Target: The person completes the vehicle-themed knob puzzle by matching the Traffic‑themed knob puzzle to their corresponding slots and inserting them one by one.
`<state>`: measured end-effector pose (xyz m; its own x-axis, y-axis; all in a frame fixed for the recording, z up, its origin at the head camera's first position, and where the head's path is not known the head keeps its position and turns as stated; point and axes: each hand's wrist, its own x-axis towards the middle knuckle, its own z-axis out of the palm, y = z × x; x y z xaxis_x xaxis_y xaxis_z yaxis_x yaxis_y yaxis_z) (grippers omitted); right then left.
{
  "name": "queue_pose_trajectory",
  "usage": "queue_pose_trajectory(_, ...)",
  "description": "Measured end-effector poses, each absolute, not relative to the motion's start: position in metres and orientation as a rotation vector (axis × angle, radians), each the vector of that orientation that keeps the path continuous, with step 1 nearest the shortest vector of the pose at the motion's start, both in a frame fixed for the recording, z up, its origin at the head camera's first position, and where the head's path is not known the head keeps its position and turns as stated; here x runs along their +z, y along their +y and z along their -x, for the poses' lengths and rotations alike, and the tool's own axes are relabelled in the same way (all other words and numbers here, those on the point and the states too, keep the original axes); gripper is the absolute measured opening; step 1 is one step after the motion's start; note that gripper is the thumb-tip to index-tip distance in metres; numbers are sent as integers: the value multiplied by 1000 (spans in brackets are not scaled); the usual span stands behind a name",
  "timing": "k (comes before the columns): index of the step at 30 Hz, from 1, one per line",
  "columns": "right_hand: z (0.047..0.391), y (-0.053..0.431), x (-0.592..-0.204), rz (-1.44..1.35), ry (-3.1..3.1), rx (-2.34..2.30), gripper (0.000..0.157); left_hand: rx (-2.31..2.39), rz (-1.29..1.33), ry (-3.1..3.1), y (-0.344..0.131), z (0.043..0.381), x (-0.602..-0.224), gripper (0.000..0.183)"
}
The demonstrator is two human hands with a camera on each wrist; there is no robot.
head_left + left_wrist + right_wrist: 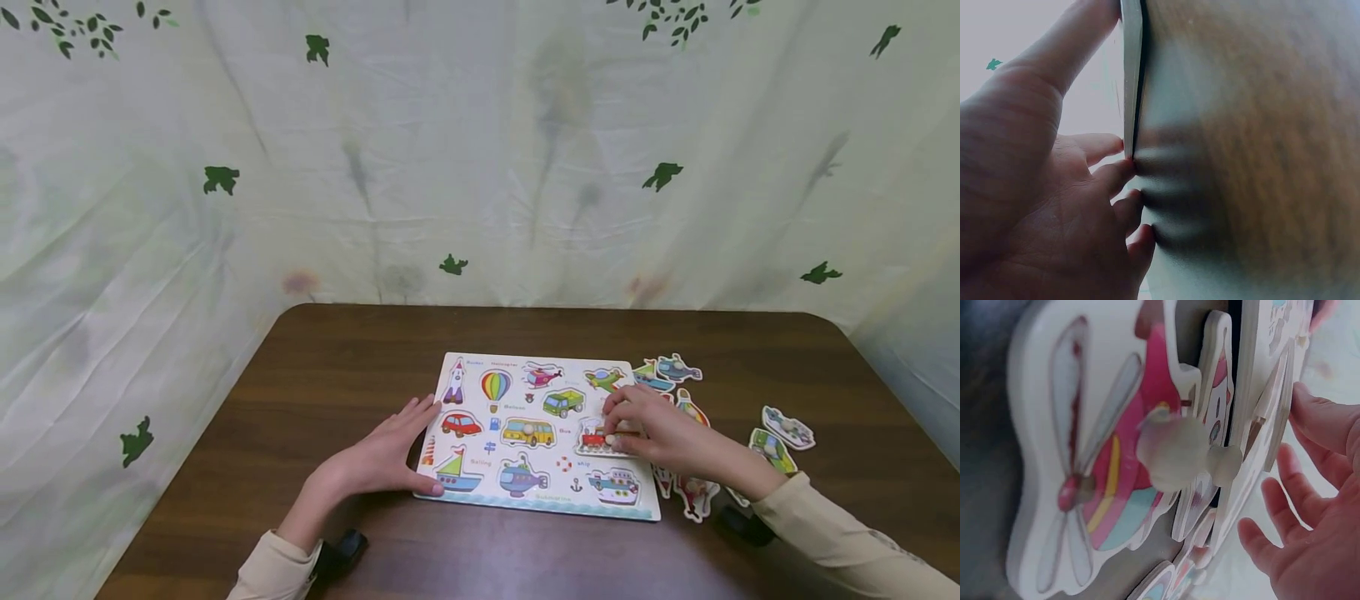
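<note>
A white wooden puzzle board point(480, 392) printed with vehicles lies on the brown table. My left hand point(386, 454) steadies its left side, fingers spread along the edge and thumb at the lower left corner. In the left wrist view the fingertips point(1127, 167) meet the table beside the board's edge. With thumb and fingers my right hand point(648, 425) pinches a red train puzzle piece point(592, 440) over the board's right side. In the right wrist view this train piece point(1282, 409) stands tilted against the board. A yellow bus piece point(528, 432) with a knob sits in the middle.
Loose knobbed vehicle pieces crowd the table right of the board, among them a blue one point(678, 367) at the back and a green one point(772, 450) near the right forearm. A pink dragonfly-like piece point(1104, 469) fills the right wrist view. A patterned curtain point(480, 167) hangs behind the table.
</note>
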<state>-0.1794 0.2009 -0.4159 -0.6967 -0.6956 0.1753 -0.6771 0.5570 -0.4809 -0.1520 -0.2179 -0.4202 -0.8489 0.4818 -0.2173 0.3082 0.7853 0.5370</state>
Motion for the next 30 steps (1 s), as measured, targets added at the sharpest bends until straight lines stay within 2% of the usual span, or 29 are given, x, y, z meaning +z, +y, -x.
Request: queue_pose_trajectory(30,186,201,-422,1153,2769,-797,21,749,-620,2623,-218,150,-417,112)
